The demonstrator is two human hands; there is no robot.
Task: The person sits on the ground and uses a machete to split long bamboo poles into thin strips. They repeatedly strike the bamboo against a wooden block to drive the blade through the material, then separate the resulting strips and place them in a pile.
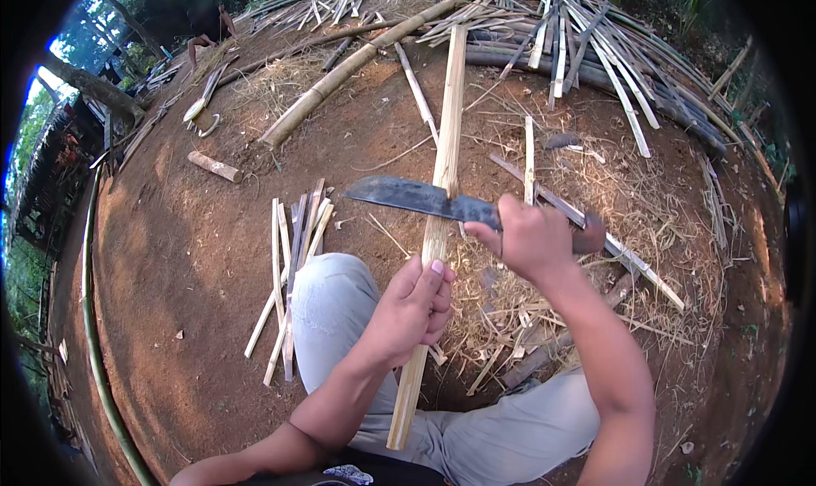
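Holding knife (478,210) across slat (434,238), centre frame.
Left hand (415,306) grips slat, right hand (537,238) clasps handle (589,234) (safest with left well below blade (395,193)).

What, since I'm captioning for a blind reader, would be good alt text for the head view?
A person's left hand grips a long pale strip while the right hand holds a large knife, its dark blade crossing the strip. Loose strips and shavings lie around on brown earth.
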